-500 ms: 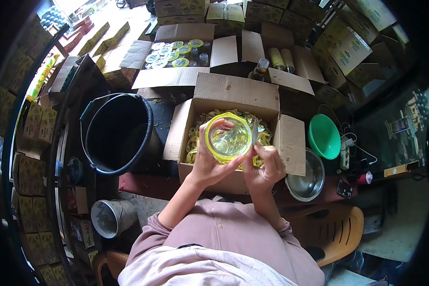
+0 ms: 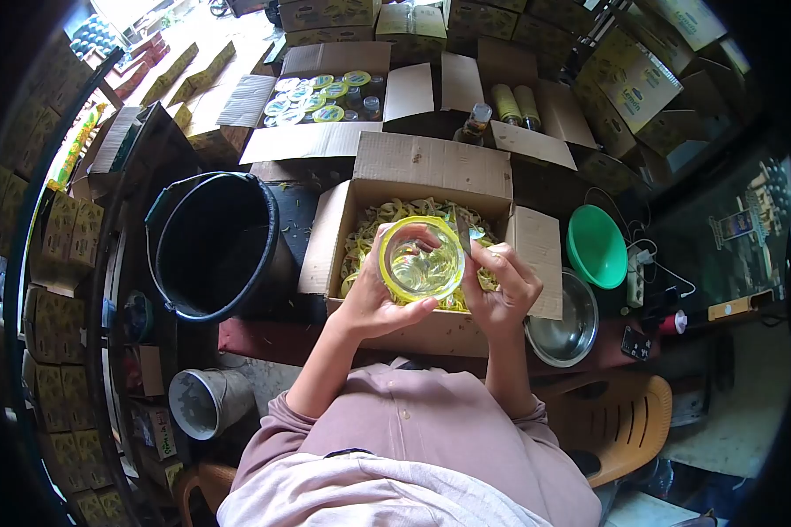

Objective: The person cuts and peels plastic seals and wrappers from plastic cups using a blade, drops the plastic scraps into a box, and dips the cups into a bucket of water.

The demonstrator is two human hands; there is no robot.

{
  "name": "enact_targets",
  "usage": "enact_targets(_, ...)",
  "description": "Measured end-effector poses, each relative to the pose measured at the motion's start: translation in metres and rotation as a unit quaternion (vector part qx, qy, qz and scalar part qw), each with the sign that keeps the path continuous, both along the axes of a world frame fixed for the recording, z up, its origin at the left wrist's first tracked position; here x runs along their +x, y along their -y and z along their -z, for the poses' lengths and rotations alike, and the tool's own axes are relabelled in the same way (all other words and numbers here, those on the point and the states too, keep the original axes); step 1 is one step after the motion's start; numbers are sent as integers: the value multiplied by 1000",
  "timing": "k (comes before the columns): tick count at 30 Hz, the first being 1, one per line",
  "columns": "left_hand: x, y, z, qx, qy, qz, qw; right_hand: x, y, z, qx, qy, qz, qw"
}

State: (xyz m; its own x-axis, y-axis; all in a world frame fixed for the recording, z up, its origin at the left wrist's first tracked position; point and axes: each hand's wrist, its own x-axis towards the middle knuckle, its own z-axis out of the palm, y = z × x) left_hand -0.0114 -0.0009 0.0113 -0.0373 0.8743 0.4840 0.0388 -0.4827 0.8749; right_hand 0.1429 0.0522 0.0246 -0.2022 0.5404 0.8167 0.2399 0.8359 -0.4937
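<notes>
A: Container [image 2: 422, 259], where?
B: Clear, round, yellow-rimmed. Held up over an open carton [image 2: 431, 167], mouth towards the camera.
A: Grip?
B: Left hand [image 2: 369, 303]: grip curled round the container's left side and underside. Right hand [image 2: 505, 281]: grip pinched on a knife [image 2: 463, 233], blade just beside the rim. Touching it or not, cannot tell.
A: What stands in the way?
B: Container and hands hide part of the yellow strips [image 2: 391, 211] filling the carton. Its right flap [image 2: 538, 263] covers an edge of a steel bowl [image 2: 564, 338]. Black bucket [image 2: 215, 237] near on the left. Green bowl [image 2: 598, 248] to the right; phone [image 2: 635, 343] and power strip [image 2: 638, 277] beyond the bowls.
A: Farther back?
B: Carton of lidded jars [image 2: 329, 114], then a lone bottle [image 2: 472, 129], then another carton with yellow-wrapped bottles [image 2: 505, 104].
A: Surface, room?
B: Dark table [image 2: 306, 206], reddish along the front edge. Boxes stacked at left, behind and at right; bright light upper left. Pale bucket [image 2: 209, 402] low at left, brown slotted chair [image 2: 650, 417] at right.
A: Counts?
B: One container, one knife. Open cartons, three. Bowls, two. Buckets, two. Yellow-wrapped bottles, two showing; lone bottle, one. Phone, one. Jars too crowded for a sure number; strips likewise.
</notes>
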Motion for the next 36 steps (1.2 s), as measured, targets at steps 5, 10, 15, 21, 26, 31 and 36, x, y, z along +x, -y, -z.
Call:
enact_targets(5, -10, -2, -2, 0, -22, 32, 999, 1, 1, -6, 11, 19, -8, 1000)
enact_targets(10, -13, -2, -2, -5, -29, 34, 999, -2, 2, -7, 41, 50, 21, 998)
enact_targets(15, -10, -1, -4, -7, 19, 10, 1000, -5, 6, 0, 9, 23, 49, 998)
enact_targets(21, -8, 1, -2, -13, 30, 8, 999, -5, 13, 11, -1, 24, 71, 997)
enact_targets(26, -10, 0, -4, -16, -2, 33, 999, -4, 14, 8, 1, 25, 69, 997)
enact_targets(31, -10, 0, -5, -15, -26, 39, 999, -3, 12, 6, 12, 47, 73, 996)
enact_targets(36, -9, -2, -1, -21, -17, 54, 998, -3, 6, 6, 3, 34, 48, 998)
